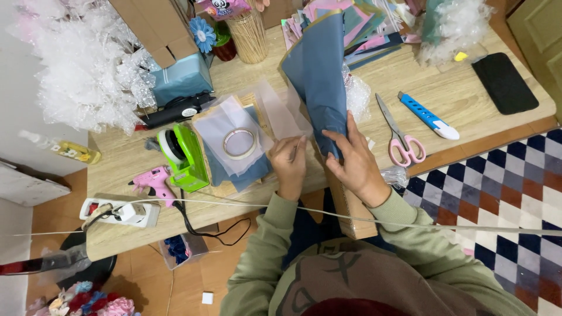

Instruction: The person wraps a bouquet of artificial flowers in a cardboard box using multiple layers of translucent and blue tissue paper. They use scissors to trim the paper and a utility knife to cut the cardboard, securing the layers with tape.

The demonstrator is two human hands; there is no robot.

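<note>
Blue wrapping paper (pixel 319 76): it is rolled into a cone, wide end away from the person, narrow end held just above the near edge of the table.
Right hand (pixel 356 161): it is closed around the narrow end of the cone, thumb on top; it seems to keep the roll from opening.
Left hand (pixel 289 161): the fingers are pinched narrow on a small clear piece, probably tape, just beside the cone; what it is exactly I cannot tell.
Tape ring (pixel 239 143): it lies flat on translucent sheets (pixel 234 126), just left of the left hand, easy to reach.
Green tape dispenser (pixel 184 155): it stands further left, near the pink glue gun (pixel 153 181) and a white power strip (pixel 120 212).
Pink scissors (pixel 399 137): they lie closed on the wooden table (pixel 468 99), right of the cone, beside a blue and white utility knife (pixel 427 115).
Far edge: a stack of coloured paper (pixel 363 29), a cup of wooden sticks (pixel 248 36) and clear plastic wrap (pixel 88 70).
Corner: a black phone (pixel 504 83) lies apart from the working place.
</note>
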